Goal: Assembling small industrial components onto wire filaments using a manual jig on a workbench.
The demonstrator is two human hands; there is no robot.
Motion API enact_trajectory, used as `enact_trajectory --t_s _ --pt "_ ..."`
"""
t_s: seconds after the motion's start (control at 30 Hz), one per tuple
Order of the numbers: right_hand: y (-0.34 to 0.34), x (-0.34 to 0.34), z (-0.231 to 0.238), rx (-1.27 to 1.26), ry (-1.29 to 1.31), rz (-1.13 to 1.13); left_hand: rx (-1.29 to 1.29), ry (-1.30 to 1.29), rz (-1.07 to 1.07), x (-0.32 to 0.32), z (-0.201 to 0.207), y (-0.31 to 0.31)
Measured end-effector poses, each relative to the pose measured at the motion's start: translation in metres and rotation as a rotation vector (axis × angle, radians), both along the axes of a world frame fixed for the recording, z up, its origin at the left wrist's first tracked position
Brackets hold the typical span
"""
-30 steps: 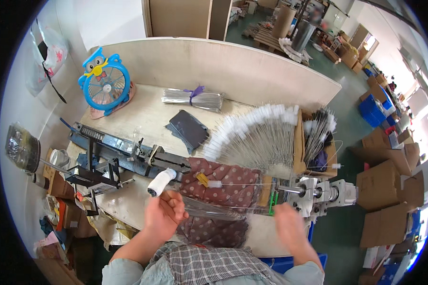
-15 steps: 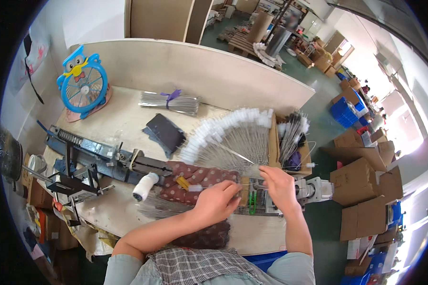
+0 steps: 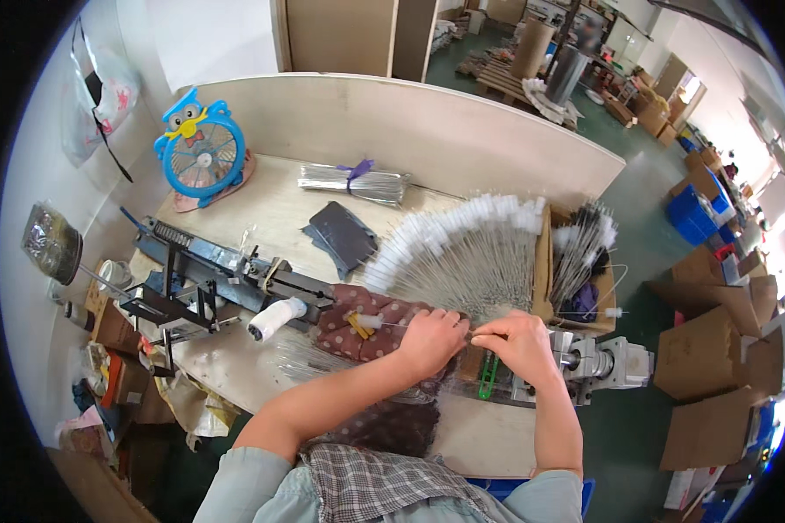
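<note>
My left hand (image 3: 436, 342) is closed over a thin wire stem with a white bristle-like head (image 3: 369, 322), much like a small wire brush. That head lies above a brown polka-dot cloth (image 3: 336, 336), beside a yellow piece (image 3: 358, 329). My right hand (image 3: 519, 342) pinches close to the left fingertips; what its fingers grip is too small to make out. A green-handled tool (image 3: 488, 375) rests below the right hand, left of a metal machine part (image 3: 615, 364). Beyond both hands spreads a fan of many similar white-headed wire brushes (image 3: 480, 253).
A black metal fixture (image 3: 209, 270) with a white roll (image 3: 277, 318) stands at left. Further back are a blue fan (image 3: 202, 161), a tied wire bundle (image 3: 384, 186) and dark pads (image 3: 342, 240). A cardboard box (image 3: 545, 270) holding more brushes stands right; cartons (image 3: 702, 349) are on the floor.
My right hand has come in beside the left fingertips; the long thin strip that stretched from it toward the brush fan no longer shows there. The whole view has shifted rightward and slightly down.
</note>
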State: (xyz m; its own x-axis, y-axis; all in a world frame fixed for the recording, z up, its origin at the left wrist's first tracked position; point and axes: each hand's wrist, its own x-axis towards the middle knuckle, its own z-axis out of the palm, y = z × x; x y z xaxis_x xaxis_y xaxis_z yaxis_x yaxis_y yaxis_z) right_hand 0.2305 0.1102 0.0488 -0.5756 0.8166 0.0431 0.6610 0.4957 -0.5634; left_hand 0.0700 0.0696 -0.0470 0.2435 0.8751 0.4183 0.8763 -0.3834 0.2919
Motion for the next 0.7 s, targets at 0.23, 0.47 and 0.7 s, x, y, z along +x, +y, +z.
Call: enact_trajectory --t_s 0.23,0.47,0.7 --pt "0.003 -0.084 0.001 0.200 0.302 0.381 -0.124 -0.431 -0.091 -0.057 0.030 -0.094" --pt "-0.016 -0.165 -0.028 0.314 0.209 0.319 -0.584 -1.668 0.602 -0.145 0.017 -0.140" --pt "-0.020 -0.175 -0.028 0.384 0.054 0.301 -0.556 -2.026 0.536 -0.117 0.058 -0.097"
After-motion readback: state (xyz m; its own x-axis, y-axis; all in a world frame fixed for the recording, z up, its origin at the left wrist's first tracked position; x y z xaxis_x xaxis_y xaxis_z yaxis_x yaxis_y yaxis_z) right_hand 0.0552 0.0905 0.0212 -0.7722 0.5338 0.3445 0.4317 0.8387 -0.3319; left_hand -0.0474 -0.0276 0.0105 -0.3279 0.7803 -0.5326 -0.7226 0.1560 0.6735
